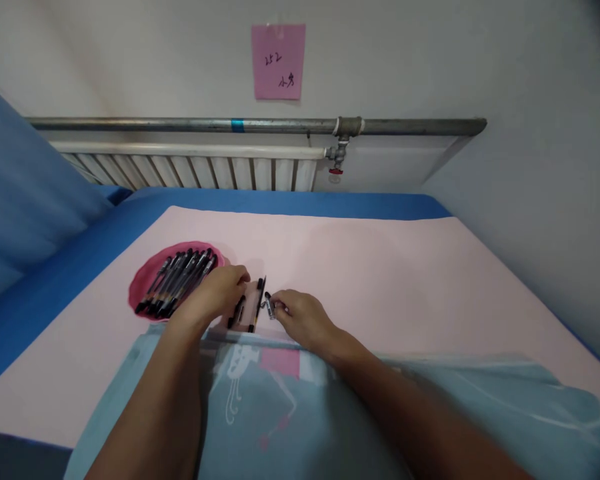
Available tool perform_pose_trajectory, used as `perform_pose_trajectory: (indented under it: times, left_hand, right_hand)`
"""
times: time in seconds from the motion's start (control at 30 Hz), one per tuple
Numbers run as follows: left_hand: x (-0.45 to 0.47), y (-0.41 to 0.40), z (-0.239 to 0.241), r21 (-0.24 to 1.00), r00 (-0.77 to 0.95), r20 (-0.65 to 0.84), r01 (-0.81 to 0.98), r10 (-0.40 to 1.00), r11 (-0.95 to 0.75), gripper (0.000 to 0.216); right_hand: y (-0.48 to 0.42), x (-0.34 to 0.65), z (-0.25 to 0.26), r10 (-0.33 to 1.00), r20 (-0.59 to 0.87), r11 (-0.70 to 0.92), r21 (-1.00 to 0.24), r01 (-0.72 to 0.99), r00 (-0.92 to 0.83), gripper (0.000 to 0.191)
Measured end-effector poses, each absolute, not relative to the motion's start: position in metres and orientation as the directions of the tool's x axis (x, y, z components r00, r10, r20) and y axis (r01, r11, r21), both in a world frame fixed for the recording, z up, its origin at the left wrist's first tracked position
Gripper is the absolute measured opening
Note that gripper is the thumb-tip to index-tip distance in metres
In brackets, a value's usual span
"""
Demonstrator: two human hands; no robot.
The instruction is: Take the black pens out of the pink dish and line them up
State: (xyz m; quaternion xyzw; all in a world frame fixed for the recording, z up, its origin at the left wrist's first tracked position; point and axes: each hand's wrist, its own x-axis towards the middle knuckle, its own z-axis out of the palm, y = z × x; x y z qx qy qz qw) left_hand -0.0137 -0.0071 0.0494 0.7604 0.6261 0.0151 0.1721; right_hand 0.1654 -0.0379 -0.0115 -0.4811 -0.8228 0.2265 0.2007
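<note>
Between the thumb and fingers of my right hand (pixel 305 321) is a short pen part (pixel 269 307), clear or silvery with a dark end; its exact kind is too small to tell. My left hand (pixel 225 288) is curled low over the table beside the basket, and whatever its fingertips pinch is hidden. Just below it lie short dark pen pieces (pixel 237 312). A slim black pen (pixel 257 303) rests between my hands, its pointed end away from me. To the left, a pink basket (pixel 136 283) holds several black pens (pixel 180 280), partly covered by my left forearm.
A pale pink sheet (pixel 380 280) covers the blue-edged table (pixel 290 203). Light blue patterned cloth (pixel 260 413) lies under my forearms at the near edge. Beyond are a radiator (pixel 205 170), a metal pipe (pixel 180 125) and a wall with a pink note (pixel 279 63). Blue fabric (pixel 25 193) hangs at left.
</note>
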Motion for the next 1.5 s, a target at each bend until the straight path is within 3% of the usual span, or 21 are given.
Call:
perform_pose_trajectory:
  times: [1.5]
  left_hand:
    - [-0.0169, -0.0048, 0.0478, 0.354, 0.103, -0.047, 0.932, 0.994, -0.080, 0.024]
  right_hand:
    - [-0.0384, 0.1555, -0.0156, 0.830, 0.149, 0.546, -0.408, 0.731, -0.537, 0.026]
